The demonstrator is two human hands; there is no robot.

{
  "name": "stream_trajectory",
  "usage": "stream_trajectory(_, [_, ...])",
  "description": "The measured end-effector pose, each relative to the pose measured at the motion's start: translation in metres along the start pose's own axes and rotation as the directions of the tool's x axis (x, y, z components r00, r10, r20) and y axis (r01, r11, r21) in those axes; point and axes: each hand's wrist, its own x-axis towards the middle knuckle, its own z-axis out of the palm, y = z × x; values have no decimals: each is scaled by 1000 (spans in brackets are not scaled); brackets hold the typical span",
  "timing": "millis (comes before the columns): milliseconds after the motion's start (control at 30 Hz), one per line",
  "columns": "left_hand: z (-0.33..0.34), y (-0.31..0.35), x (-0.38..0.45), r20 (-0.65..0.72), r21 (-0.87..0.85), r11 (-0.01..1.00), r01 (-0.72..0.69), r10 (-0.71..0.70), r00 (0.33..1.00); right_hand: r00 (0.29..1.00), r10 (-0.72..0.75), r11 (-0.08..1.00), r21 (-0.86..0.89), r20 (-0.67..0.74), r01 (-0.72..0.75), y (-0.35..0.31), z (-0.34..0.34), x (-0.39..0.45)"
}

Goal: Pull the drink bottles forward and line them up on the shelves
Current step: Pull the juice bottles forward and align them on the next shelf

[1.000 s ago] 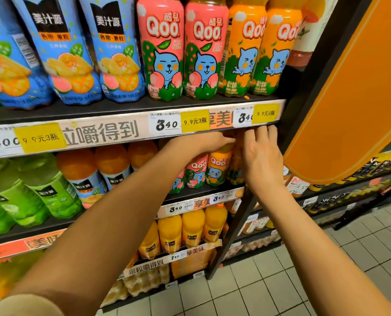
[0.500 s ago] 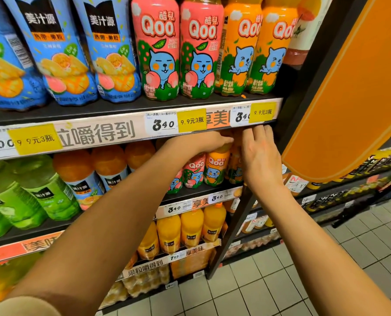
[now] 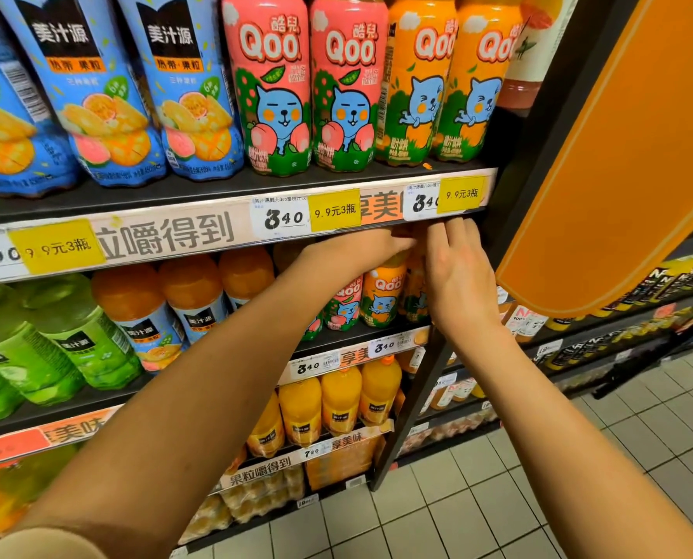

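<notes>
The second shelf [image 3: 361,340] is a tight slot: its front edge carries a price strip, and the price rail [image 3: 232,232] of the upper shelf hangs low over the bottle caps, leaving little headroom. On the right a dark upright post [image 3: 425,397] closes the bay, with an orange panel [image 3: 619,155] jutting out just beyond it.

Both forearms reach up and inward into this corner. The left hand [image 3: 361,246] goes in under the price rail, palm down, over the top of the orange Qoo bottle [image 3: 383,294]; its fingertips are hidden behind the right hand and the rail, so whether they curl round the cap or only rest on it cannot be told. The right hand [image 3: 460,272] is held upright in front of the post, back of the hand toward the camera, its fingers [image 3: 456,232] together and bent forward at the tips under the rail; what they touch is hidden.

The orange Qoo bottle stands upright near the shelf's front edge, with a pink Qoo bottle [image 3: 345,304] just beside it on the left and another orange one [image 3: 415,292] partly hidden behind the right hand. Further left on the same shelf stand orange juice bottles [image 3: 191,296] and green bottles [image 3: 74,344]. The upper shelf's row of blue, pink and orange bottles [image 3: 308,86] sits flush at its edge.
</notes>
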Motion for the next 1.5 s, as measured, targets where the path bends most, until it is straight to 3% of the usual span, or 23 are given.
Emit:
stream_trajectory(133, [-1, 1, -2, -25, 62, 997, -41, 42, 999, 996, -37, 984, 172, -78, 50, 9, 3, -13])
stream_trajectory(233, [0, 7, -4, -67, 88, 987, -133, 139, 988, 986, 18, 945, 326, -169, 39, 18, 1, -29])
stream_trajectory(367, [6, 21, 0, -67, 192, 970, -150, 165, 984, 969, 41, 894, 442, -242, 73, 30, -9, -37])
stream_trajectory(567, [16, 36, 14, 6, 173, 976, -135, 136, 991, 973, 109, 832, 554, -203, 22, 47, -21, -49])
stream_trajectory(767, [23, 40, 25, 8, 76, 997, -30, 30, 1000, 970, 208, 728, 682, -127, -67, 63, -25, -60])
stream_trajectory(1000, [17, 33, 23, 48, 245, 968, -45, 35, 998, 979, 185, 689, 722, -86, -67, 71, -26, -69])
stream_trajectory(1167, [18, 39, 19, 26, 179, 983, -46, 42, 999, 982, 172, 690, 721, -81, -62, 74, -25, -69])
stream_trajectory(1367, [19, 44, 21, 73, 41, 996, 75, -78, 994, 984, 158, 706, 706, -83, -54, 77, -23, -68])
stream_trajectory(1500, [21, 49, 21, 99, 70, 988, 141, -148, 984, 986, 142, 724, 688, -86, -45, 77, -22, -68])
